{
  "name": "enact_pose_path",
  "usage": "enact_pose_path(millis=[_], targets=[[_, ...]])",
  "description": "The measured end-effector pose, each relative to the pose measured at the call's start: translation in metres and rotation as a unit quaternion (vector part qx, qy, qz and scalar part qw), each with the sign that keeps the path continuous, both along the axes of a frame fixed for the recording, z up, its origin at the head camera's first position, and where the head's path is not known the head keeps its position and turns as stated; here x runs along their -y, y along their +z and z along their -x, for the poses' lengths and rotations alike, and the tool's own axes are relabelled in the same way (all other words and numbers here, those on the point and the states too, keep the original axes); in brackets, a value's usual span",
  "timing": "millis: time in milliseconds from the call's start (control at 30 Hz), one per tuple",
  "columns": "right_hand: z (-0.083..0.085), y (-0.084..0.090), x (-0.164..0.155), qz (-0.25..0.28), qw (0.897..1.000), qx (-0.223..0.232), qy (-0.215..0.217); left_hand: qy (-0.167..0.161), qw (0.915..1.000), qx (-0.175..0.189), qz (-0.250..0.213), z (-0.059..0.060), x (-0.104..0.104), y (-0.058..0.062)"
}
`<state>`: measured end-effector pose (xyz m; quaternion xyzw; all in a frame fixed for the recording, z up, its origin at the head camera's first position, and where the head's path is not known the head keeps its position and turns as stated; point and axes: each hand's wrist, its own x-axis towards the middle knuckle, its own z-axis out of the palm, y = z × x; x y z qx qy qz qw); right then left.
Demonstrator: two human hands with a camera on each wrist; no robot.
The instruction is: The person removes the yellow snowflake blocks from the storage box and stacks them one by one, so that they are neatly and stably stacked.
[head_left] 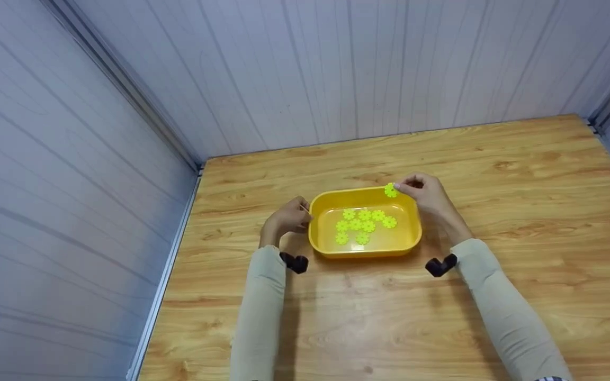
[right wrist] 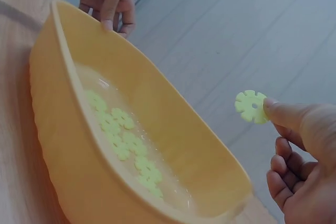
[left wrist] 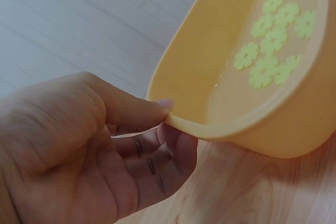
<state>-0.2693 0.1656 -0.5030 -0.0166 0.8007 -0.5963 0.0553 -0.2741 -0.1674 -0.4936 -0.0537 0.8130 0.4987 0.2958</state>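
My left hand [head_left: 288, 218] pinches the left rim of a yellow plastic basin [head_left: 366, 254] between thumb and fingers; the left wrist view shows that grip close up. Between thumb and forefinger, my right hand [head_left: 432, 198] holds a yellow-green notched disc [right wrist: 252, 106], shaped like a flower with a small hole in its middle. This disc [head_left: 391, 190] is raised over the far right part of the basin's rim. Several matching flower discs [left wrist: 274, 40] lie flat on the basin's floor, mostly grouped toward the middle and left.
The basin stands on a wood-grain table [head_left: 363, 317]. A pale panelled wall [head_left: 326, 74] rises behind the table, and another wall [head_left: 72, 211] runs along its left side. Dark mounts [head_left: 294, 263] stick out from both wrists.
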Motion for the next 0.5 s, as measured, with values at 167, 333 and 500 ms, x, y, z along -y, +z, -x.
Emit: enact_pose_path(millis=[167,333,500], targets=[[0.002,-0.003,-0.009,0.021,1.0,0.018,-0.009,0.0,1.0,-0.004,0.009,0.0,-0.001,0.001],[0.005,-0.004,-0.019,0.024,0.998,0.04,-0.036,-0.002,1.0,-0.001,0.008,-0.001,-0.001,0.003],[0.008,-0.008,-0.031,0.027,0.997,0.053,-0.046,-0.002,1.0,0.003,0.004,-0.002,0.0,0.003]])
